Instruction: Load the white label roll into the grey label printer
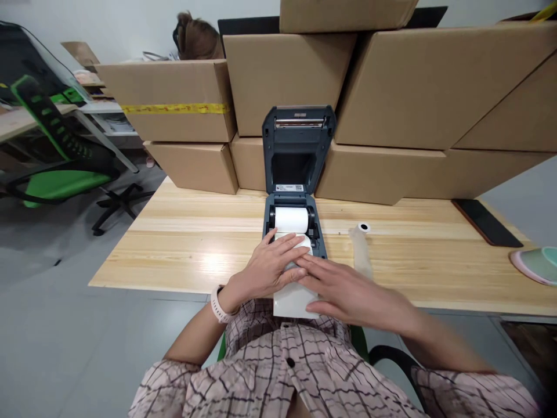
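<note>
A dark grey label printer (271, 200) stands at the far middle of the wooden table with its lid (299, 139) raised. Inside sits a white label roll (291, 220), and its paper strip (293, 302) runs out toward me past the table's front edge. My left hand (278, 258) lies flat over the strip at the printer's front, fingers stretched out. From the right my right hand (335, 284) reaches over the same strip, fingers extended and touching the left hand's fingertips. Part of the strip is hidden beneath both hands.
To the right lies a small roll of translucent film (364, 227), partly unwound. Stacked cardboard boxes (287, 81) line the back of the table (174, 244). A dark phone (486, 222) and a pale green object (537, 264) are at the right. Behind the boxes is a person's head.
</note>
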The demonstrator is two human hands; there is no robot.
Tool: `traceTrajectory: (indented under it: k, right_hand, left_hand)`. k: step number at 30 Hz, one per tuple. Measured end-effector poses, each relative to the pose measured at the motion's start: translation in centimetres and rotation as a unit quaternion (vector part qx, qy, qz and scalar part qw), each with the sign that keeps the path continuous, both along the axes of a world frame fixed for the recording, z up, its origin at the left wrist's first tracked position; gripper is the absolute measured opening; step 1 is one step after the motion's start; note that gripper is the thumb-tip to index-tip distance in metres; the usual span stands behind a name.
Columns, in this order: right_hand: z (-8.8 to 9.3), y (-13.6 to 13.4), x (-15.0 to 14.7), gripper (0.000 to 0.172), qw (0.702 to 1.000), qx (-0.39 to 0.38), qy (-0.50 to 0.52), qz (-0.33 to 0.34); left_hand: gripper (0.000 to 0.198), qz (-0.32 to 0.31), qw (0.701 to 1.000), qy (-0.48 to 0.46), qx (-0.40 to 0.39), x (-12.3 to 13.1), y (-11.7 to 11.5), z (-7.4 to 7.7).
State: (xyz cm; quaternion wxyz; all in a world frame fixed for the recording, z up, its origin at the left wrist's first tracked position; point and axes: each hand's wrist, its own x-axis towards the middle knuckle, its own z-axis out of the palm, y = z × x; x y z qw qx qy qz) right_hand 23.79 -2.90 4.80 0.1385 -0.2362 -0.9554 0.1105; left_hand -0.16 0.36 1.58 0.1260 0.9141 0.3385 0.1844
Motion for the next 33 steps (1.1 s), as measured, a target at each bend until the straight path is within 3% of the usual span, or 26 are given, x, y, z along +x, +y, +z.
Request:
traceTrajectory:
  k: [2, 3, 5, 7, 9, 11, 13, 15, 17, 20, 22, 23, 25, 28, 30, 33]
  right_hand:
    - [2.1, 1.8, 1.1, 0.027, 0.994, -0.042, 0.094, 0.026]
    - [3.3, 3.3, 1.5, 0.02, 0.985, -0.048, 0.164, 0.007]
    - [5.4, 7.2, 2.0, 0.019, 0.94, 0.002, 0.32, -0.119]
    - [6.9, 12.2, 1.8, 0.041, 0.869, 0.056, 0.432, -0.237]
    - [7.7, 17.4, 1.0, 0.072, 0.859, 0.012, 0.451, -0.241]
    - [8.1, 21.4, -0.1, 0.078, 0.864, -0.053, 0.438, -0.243]
    - [8.3, 23.2, -1.3, 0.074, 0.866, -0.11, 0.421, -0.245]
    - [8.3, 22.4, -2.0, 0.072, 0.867, -0.121, 0.416, -0.248]
    - [8.0, 19.3, -2.0, 0.071, 0.876, -0.079, 0.41, -0.243]
    - [6.1, 12.3, -1.1, 0.064, 0.903, 0.006, 0.384, -0.193]
    - [3.9, 7.8, -0.5, 0.058, 0.936, 0.032, 0.323, -0.138]
    - [2.6, 5.9, -0.2, 0.055, 0.953, 0.041, 0.274, -0.118]
    - [0.3, 2.9, 0.2, 0.05, 0.976, 0.056, 0.186, -0.1]
    - [-1.9, 0.7, 0.6, 0.054, 0.983, 0.076, 0.128, -0.111]
    - [-2.4, 0.3, 0.6, 0.057, 0.982, 0.084, 0.119, -0.12]
    - [-2.8, 0.2, 0.5, 0.059, 0.982, 0.094, 0.115, -0.119]
  left_hand:
    - [0.056, -0.001, 0.999, 0.024, 0.022, 0.1, -0.2, -0.3]
    - [0.058, 0.005, 0.999, 0.033, 0.035, 0.2, -0.5, -0.5]
    - [0.061, 0.017, 0.997, 0.038, 0.06, 0.7, -1.4, -1.0]
    - [0.06, 0.017, 0.996, 0.023, 0.082, 1.2, -2.9, -1.5]
    - [0.056, 0.008, 0.995, -0.006, 0.102, 1.5, -4.7, -1.9]
    - [0.052, 0.003, 0.992, -0.041, 0.118, 1.6, -6.4, -2.1]
    - [0.047, -0.002, 0.989, -0.088, 0.12, 1.4, -7.8, -2.0]
    - [0.037, -0.015, 0.984, -0.155, 0.085, 0.8, -8.6, -1.8]
    - [0.021, -0.008, 0.964, -0.264, 0.024, -0.1, -8.8, -1.4]
    - [0.022, 0.109, 0.891, -0.441, 0.003, -1.5, -7.8, -0.6]
    - [0.021, 0.209, 0.841, -0.498, 0.031, -2.1, -6.4, -0.3]
    - [0.028, 0.237, 0.83, -0.504, 0.026, -2.2, -5.5, -0.2]
    - [0.055, 0.25, 0.84, -0.48, -0.04, -2.0, -3.7, -0.5]
    - [0.086, 0.238, 0.854, -0.427, -0.18, -1.0, -1.9, -1.5]
    - [0.096, 0.227, 0.85, -0.408, -0.245, -0.3, -1.6, -2.2]
    - [0.098, 0.214, 0.842, -0.411, -0.278, 0.2, -2.0, -2.9]
